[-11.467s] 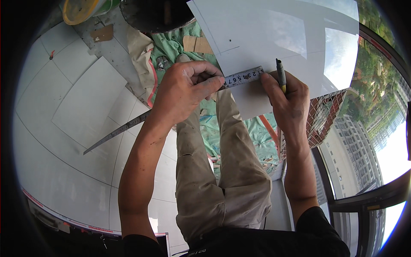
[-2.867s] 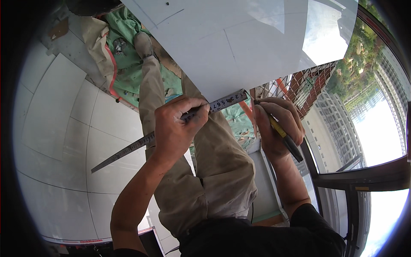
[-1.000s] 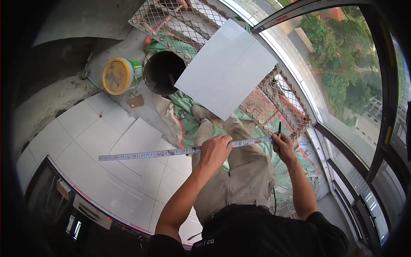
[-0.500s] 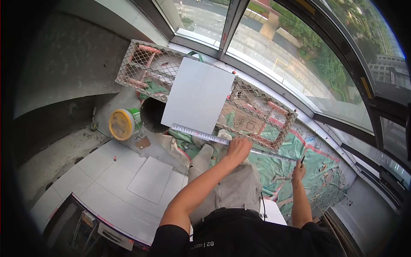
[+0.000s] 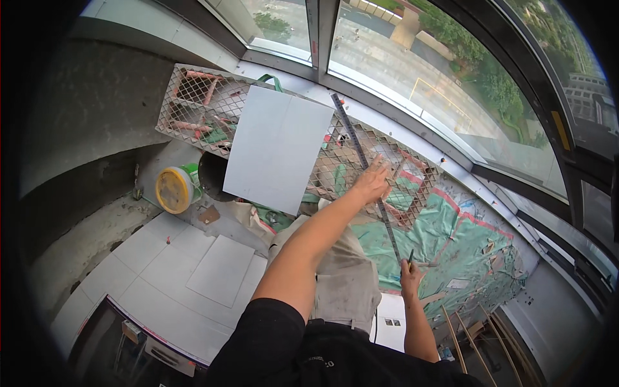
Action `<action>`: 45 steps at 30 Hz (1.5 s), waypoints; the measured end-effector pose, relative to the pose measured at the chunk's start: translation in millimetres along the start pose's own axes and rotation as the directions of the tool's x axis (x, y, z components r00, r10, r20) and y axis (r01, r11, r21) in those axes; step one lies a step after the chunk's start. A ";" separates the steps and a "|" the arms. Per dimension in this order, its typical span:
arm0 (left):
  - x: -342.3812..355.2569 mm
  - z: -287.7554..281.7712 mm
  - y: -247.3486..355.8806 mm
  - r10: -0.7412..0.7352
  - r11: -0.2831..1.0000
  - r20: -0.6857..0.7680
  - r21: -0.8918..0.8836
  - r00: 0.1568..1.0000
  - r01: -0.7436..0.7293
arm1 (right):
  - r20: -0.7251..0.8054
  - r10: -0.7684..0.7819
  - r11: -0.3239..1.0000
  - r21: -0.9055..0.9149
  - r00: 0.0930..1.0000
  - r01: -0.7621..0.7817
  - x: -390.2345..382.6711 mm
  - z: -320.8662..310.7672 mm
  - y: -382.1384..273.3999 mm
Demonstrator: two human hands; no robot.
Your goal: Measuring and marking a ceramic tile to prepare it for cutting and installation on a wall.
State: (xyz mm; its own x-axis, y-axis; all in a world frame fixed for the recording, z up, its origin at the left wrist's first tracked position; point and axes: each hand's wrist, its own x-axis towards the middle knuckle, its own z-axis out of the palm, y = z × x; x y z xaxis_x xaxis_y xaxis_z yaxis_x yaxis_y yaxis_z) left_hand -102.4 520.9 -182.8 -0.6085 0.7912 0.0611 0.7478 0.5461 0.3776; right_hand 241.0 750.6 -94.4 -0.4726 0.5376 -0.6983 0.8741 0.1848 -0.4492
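A long steel ruler (image 5: 354, 135) slants over the mesh from the window sill down to my right hand. My left hand (image 5: 372, 180) grips it near its middle, the fingers partly hidden by the back of the hand. My right hand (image 5: 411, 277) is closed around its near end and also holds a dark, slim pen-like marker (image 5: 411, 256). Left of the ruler, a large pale grey tile (image 5: 277, 148) lies on the metal mesh frame (image 5: 193, 106). No contact between ruler and tile is visible.
A yellow-and-green bucket (image 5: 174, 190) lies by a dark round opening (image 5: 213, 173). Another loose tile (image 5: 221, 271) rests on the tiled floor (image 5: 155, 258) at left. Green sheeting (image 5: 445, 238) with debris spreads to the right. Tall windows (image 5: 412, 84) run along the far side.
The ruler has left the tile's near edge and swung steeper, its far end now toward the window. My left hand moved farther away; my right hand came left and nearer.
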 end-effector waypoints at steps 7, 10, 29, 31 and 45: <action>-78.0 -64.3 66.3 -0.456 0.498 0.209 -0.746 0.865 0.442 | 0.297 -0.292 0.924 -0.158 0.909 0.349 -4.3 41.6 -124.5; -119.9 -80.4 80.8 -0.479 0.374 0.237 -0.816 0.845 0.440 | 0.554 -0.287 0.900 -0.124 0.781 0.419 -24.8 63.3 -173.0; -354.5 -247.3 53.9 -0.818 -0.470 0.373 -0.873 0.438 -0.133 | 0.592 -0.633 0.645 0.047 0.499 0.762 -175.4 145.9 -366.3; -352.9 -259.6 61.8 -0.808 -0.493 0.378 -0.853 0.451 -0.169 | 0.555 -0.652 0.716 0.229 0.516 0.659 -201.4 156.1 -375.7; -353.3 -281.2 69.1 -0.775 -0.488 0.356 -0.862 0.523 -0.136 | 0.565 -0.622 0.782 0.420 0.542 0.460 -209.3 165.8 -360.8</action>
State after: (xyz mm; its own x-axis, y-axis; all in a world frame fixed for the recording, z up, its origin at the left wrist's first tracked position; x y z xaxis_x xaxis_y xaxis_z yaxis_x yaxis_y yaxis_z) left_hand 89.7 201.6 81.5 -0.8030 0.0884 -0.5894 -0.5110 -0.6113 0.6044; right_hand 5.9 434.9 121.5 -0.8635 -0.2886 -0.4136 0.4190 0.0461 -0.9068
